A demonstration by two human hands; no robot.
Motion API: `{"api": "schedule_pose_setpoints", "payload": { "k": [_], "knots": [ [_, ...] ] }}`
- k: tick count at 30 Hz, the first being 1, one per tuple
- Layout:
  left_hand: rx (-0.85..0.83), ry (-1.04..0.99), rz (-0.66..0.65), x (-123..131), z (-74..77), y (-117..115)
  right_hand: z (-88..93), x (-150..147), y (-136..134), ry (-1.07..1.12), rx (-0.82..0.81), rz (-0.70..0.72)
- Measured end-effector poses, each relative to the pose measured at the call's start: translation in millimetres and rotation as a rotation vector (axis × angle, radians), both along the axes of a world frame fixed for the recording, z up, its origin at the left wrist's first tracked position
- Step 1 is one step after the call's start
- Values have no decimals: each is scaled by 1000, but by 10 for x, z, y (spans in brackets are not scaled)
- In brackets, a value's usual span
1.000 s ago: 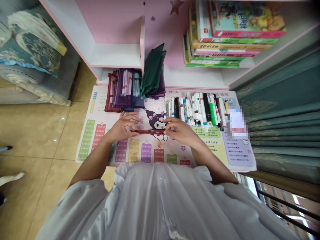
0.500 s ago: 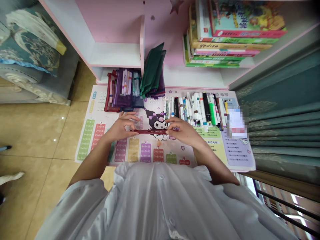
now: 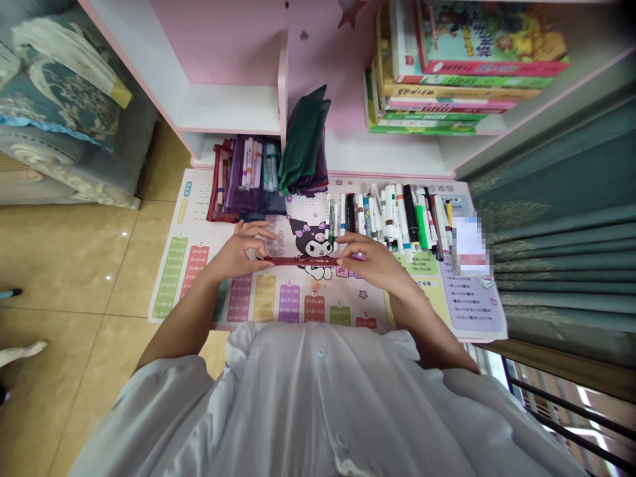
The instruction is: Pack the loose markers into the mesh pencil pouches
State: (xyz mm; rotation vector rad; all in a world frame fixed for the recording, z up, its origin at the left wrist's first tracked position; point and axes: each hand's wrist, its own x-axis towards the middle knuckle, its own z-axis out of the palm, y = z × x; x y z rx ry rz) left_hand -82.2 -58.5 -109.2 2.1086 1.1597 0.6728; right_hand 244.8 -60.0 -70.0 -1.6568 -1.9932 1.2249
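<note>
A dark red pouch, seen edge-on as a narrow strip, stretches between my two hands above the desk mat. My left hand pinches its left end between thumb and finger. At the other end, my right hand grips it the same way, the remaining fingers loosely bent. Beyond my right hand lies a row of markers in mixed colours. Past my left hand are red and purple mesh pouches with markers inside. Dark green mesh pouches lean in a pile against the shelf divider.
The printed desk mat covers the desk. A phone-like blurred rectangle lies at its right side. Behind rises a pink and white shelf with stacked books. A grey-green curtain hangs on the right.
My right hand has shifted slightly to the right, and the red pouch is stretched a little longer between my hands. The markers and other pouches have not moved.
</note>
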Motion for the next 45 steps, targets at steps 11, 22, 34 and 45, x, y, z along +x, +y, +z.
{"api": "schedule_pose_setpoints", "payload": {
  "k": [11, 22, 34, 45],
  "knots": [
    [9, -4, -6, -2, -5, 0, -10, 67, -11, -7, -2, -21],
    [0, -4, 2, 3, 11, 1, -38, 152, -21, 2, 2, -46],
    [15, -15, -3, -10, -2, 0, -33, 212, -28, -25, 9, -80],
    [-32, 7, 5, -17, 19, 4, -37, 308, -43, -25, 23, -113]
  ]
}}
